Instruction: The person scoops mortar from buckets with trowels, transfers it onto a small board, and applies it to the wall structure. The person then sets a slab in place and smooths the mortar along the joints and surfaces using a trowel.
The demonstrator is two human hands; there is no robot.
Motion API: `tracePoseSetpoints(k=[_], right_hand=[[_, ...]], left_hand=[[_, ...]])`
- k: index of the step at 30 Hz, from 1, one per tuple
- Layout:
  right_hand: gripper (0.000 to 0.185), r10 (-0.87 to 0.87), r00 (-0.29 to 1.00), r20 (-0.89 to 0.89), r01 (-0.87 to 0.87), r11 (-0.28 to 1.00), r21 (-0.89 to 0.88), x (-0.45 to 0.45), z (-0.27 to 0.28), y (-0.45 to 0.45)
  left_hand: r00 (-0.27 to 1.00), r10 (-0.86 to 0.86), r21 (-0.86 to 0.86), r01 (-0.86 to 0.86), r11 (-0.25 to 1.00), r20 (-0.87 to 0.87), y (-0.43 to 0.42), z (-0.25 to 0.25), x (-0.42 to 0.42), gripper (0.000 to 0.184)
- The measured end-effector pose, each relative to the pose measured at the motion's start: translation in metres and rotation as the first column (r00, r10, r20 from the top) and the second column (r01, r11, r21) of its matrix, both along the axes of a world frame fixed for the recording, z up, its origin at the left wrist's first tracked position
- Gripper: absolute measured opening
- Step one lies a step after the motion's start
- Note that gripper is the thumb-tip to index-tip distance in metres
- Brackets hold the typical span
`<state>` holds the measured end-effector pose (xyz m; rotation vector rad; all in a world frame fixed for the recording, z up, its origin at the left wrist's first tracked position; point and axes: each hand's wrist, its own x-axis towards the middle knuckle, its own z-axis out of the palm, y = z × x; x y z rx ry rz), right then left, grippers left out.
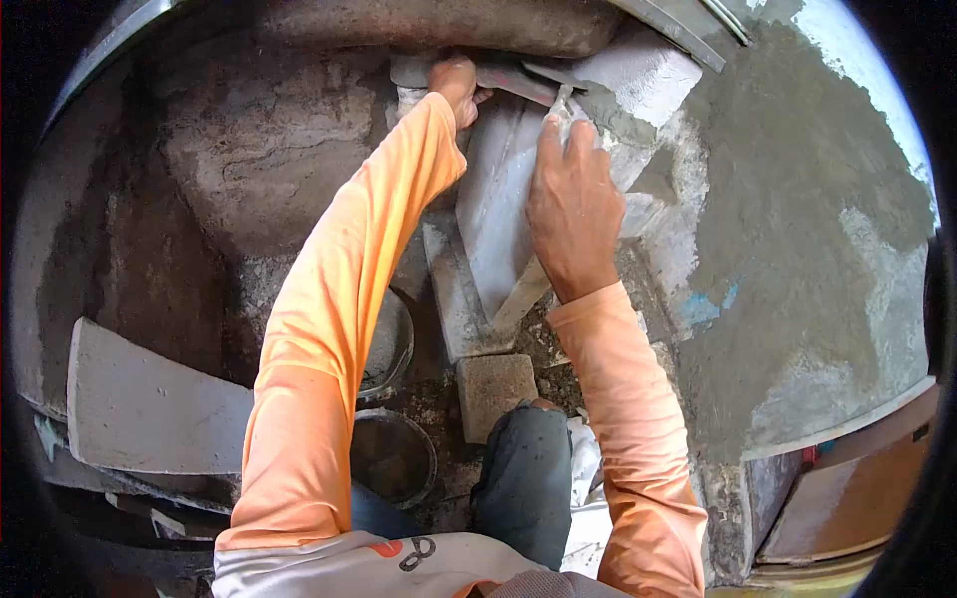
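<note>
Under the rounded ledge at the top of the view, the person's 2 hands worked close together, near the upper edge of a pale slab. The left hand was folded, its fingers bent in against a flat strip; whether it gripped the strip or only pressed on it, I cannot tell, since the palm was turned away. Its place at that end looked meant to steady the strip.

The right hand was closed around a trowel, with the handle mostly hidden in the fist and its neck pointing up toward the strip. That hold, with the fingers forward, probably gave fine control in the narrow space. Just to the right, damp mortar lay against a white block, within easy reach of the trowel.

The slab leaned at a slant below both hands, its lower corner close to a long block, which perhaps helped to prop it. A small block sat nearer the person's knee. By the left sleeve stood 2 buckets, partly covered by the arm, likely kept there to be handy.
</note>
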<state>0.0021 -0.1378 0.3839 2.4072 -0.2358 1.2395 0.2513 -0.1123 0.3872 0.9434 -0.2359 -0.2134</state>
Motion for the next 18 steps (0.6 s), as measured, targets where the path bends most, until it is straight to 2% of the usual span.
tracePoseSetpoints(k=[4, 6, 10, 12, 16, 18], right_hand=[[0.038, -0.016, 0.999, -0.034, 0.017, 0.999, 0.037, -0.002, 0.001, 0.002], [0.036, 0.033, 0.999, 0.029, -0.032, 0.999, -0.017, -0.002, 0.009, 0.002], [0.036, -0.032, 0.999, -0.015, 0.031, 0.998, -0.063, 0.003, 0.004, -0.001], [0.03, -0.013, 1.0, -0.003, 0.013, 0.989, -0.149, 0.002, 0.005, -0.001], [0.031, -0.007, 1.0, 0.005, 0.008, 0.993, -0.114, -0.018, 0.01, 0.008], [0.042, 0.051, 0.999, -0.008, -0.051, 0.998, -0.024, -0.04, 0.005, 0.016]], left_hand=[[1.0, -0.001, -0.016, 0.001, 1.0, -0.007, 0.004, 0.002, -0.005, 0.022], [1.0, 0.005, -0.025, -0.004, 1.0, 0.025, 0.003, 0.01, -0.003, 0.022], [1.0, 0.003, -0.017, -0.002, 1.0, 0.014, -0.003, -0.006, 0.005, 0.021], [1.0, 0.008, -0.032, -0.009, 0.999, -0.007, -0.003, -0.003, 0.009, 0.021], [0.999, 0.04, -0.05, -0.041, 0.998, -0.021, -0.003, 0.001, 0.003, 0.022], [0.998, 0.039, -0.033, -0.041, 0.999, -0.048, -0.007, -0.005, 0.012, 0.022]])
